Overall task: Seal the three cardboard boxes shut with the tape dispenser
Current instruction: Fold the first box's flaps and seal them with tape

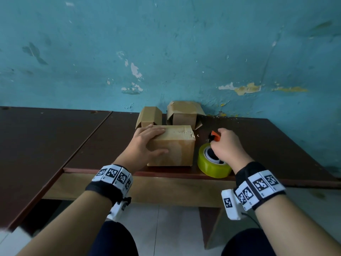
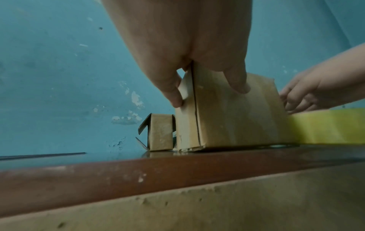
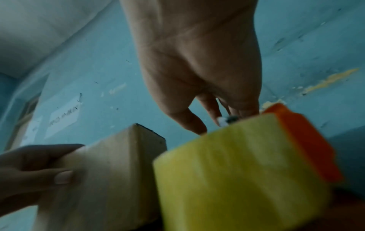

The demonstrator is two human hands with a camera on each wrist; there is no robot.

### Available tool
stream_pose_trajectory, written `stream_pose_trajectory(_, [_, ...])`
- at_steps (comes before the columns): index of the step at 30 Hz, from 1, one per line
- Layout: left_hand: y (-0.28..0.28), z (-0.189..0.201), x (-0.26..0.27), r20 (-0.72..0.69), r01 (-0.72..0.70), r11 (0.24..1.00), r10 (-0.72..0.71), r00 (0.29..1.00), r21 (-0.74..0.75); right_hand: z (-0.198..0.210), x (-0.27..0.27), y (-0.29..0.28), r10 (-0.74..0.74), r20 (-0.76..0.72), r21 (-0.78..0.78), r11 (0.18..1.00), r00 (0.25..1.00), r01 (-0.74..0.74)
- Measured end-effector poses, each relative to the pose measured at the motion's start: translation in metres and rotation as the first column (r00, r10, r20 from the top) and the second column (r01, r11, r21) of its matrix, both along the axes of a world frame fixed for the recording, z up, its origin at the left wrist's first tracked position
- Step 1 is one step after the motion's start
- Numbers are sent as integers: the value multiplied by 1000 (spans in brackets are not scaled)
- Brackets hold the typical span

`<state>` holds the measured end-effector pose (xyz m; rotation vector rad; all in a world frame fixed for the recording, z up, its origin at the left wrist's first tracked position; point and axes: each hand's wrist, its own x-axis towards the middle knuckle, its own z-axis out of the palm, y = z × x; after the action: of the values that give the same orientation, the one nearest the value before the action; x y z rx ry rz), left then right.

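Note:
The nearest cardboard box [image 1: 171, 145] lies closed near the table's front edge, a strip of clear tape along its top. My left hand [image 1: 147, 143] grips its left end, fingers over the top and thumb on the front face [image 2: 207, 93]. Just right of the box is the tape dispenser, with a yellow tape roll [image 1: 212, 163] and an orange part [image 1: 215, 136]. My right hand [image 1: 227, 146] holds it from above, fingers curled over it [image 3: 207, 121]. Two more boxes stand at the back: a small one [image 1: 149, 116] and a larger one [image 1: 182, 112] with side flaps sticking out.
The dark brown table [image 1: 258, 141] runs up to a peeling blue wall [image 1: 166, 52]. A second tabletop [image 1: 46, 141] adjoins it on the left. The front edge [image 1: 166, 174] is just below the box and the roll. My knees are under the table.

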<state>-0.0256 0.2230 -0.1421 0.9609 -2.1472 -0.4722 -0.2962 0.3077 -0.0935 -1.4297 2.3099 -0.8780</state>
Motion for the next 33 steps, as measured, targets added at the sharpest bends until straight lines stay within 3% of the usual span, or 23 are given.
stream_pose_trajectory(6, [-5,0,0,23,-5,1000,5,1000,-20,-16,-16,1,-130,38,228,966,991,118])
stream_pose_trajectory(11, [-3,0,-9,8,-16,1000,16,1000,-9,-20,-19,-3,-198,-11,208,958,980,196])
stream_pose_trajectory(19, [0,6,-14,97,-39,998,44,994,-52,-20,-21,-3,-172,-128,200,960,977,195])
stream_pose_trajectory(23, [2,9,-11,118,-29,998,36,992,-62,-21,-26,-2,-197,-64,71,977,978,201])
stream_pose_trajectory(26, [-2,8,-9,125,-15,997,24,992,-74,-17,-25,2,-201,-13,-154,968,979,197])
stream_pose_trajectory(30, [-2,5,-8,120,-3,995,15,993,-101,3,-16,13,-188,-149,-383,916,971,119])
stream_pose_trajectory(33, [0,5,-7,132,20,989,-1,991,-147,18,-7,16,-160,-295,-534,845,942,-23])
